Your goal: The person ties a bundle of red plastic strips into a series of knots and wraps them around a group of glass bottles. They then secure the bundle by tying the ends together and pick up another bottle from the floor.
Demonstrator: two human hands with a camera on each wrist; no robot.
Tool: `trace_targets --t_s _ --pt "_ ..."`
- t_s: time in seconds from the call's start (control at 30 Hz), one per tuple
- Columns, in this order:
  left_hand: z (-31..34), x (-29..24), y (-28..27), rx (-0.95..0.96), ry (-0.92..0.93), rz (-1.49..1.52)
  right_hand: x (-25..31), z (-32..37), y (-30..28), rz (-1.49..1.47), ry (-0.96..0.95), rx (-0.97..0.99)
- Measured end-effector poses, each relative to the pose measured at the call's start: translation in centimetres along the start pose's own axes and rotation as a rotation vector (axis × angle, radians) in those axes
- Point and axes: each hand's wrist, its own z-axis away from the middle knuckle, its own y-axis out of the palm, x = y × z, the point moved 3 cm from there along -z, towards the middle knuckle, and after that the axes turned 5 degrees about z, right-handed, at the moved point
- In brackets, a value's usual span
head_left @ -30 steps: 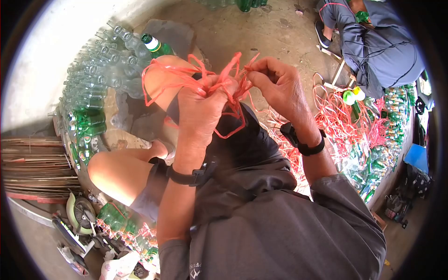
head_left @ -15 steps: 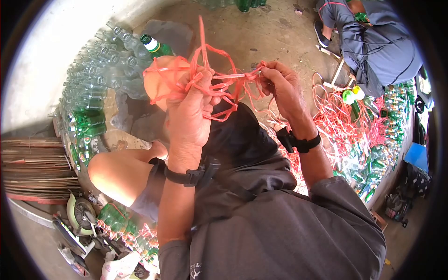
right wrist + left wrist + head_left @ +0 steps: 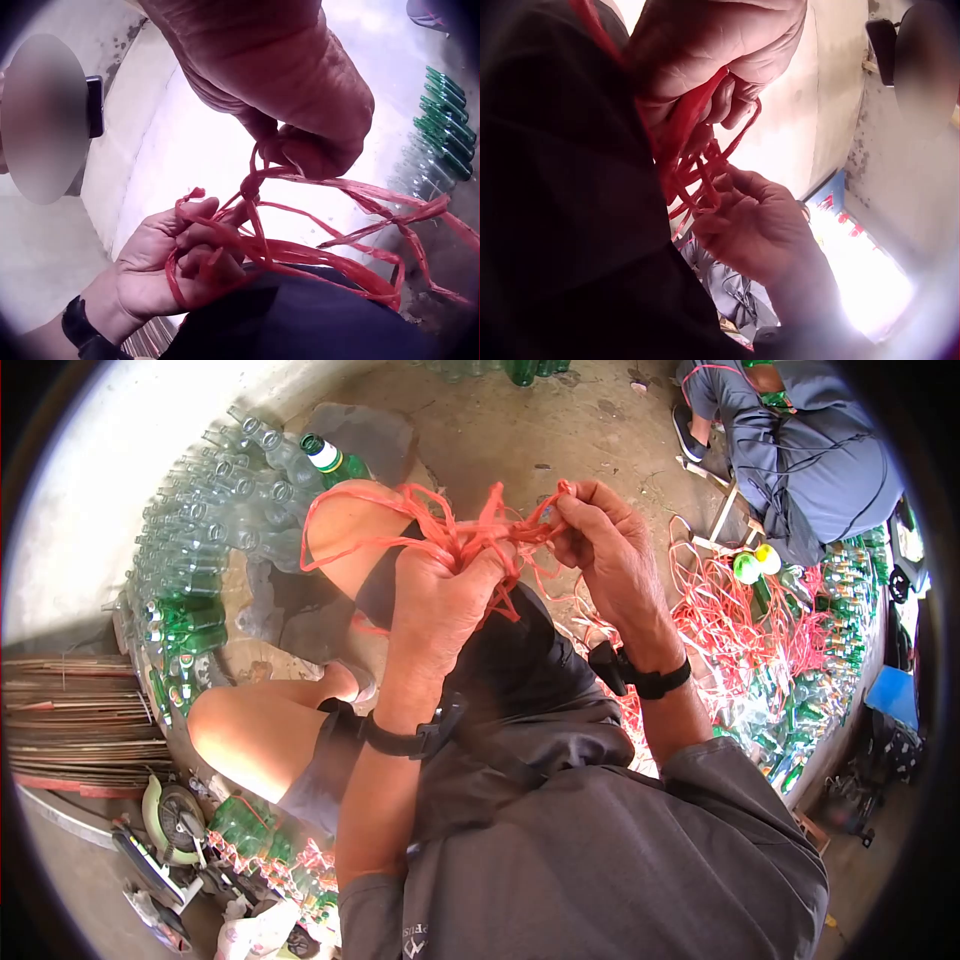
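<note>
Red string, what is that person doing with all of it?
A seated person is working a tangle of red string with both hands, above their lap. The left hand grips a bunch of loops, and the right hand pinches a strand close to a knot. Rows of green and clear glass bottles lie on the floor beside them, a pile of loose string lies on the other side, and another person sits nearby.

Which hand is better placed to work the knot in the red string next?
Right, probably. The right hand pinches the red string just above the knot, while the left hand grips its loops.
</note>
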Motion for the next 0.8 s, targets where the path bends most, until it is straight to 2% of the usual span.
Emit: trace_targets --t_s 0.17,0.23,0.4,0.43,0.5,0.73,0.8 --pt "0.3 -0.1 0.6 0.007 0.033 -0.040 0.9 0.3 1.0 -0.115 0.059 0.036" --pt "0.4 -0.1 0.5 -0.041 0.024 0.067 0.9 0.3 0.8 -0.111 0.064 0.032" --pt "0.6 -0.6 0.5 -0.011 0.041 0.137 1.3 0.5 0.3 0.110 0.106 0.259" --pt "0.6 -0.5 0.5 0.013 0.042 0.143 1.7 0.7 0.4 0.111 0.106 0.258" --pt "0.6 -0.4 0.2 0.008 0.030 0.120 2.2 1.0 0.8 0.315 0.118 0.260" --pt "0.5 0.4 -0.5 -0.044 0.042 0.128 1.3 1.1 0.9 0.319 0.088 0.281" --pt "0.7 0.5 -0.5 -0.050 0.043 0.148 1.2 1.2 0.9 0.344 -0.015 0.202"
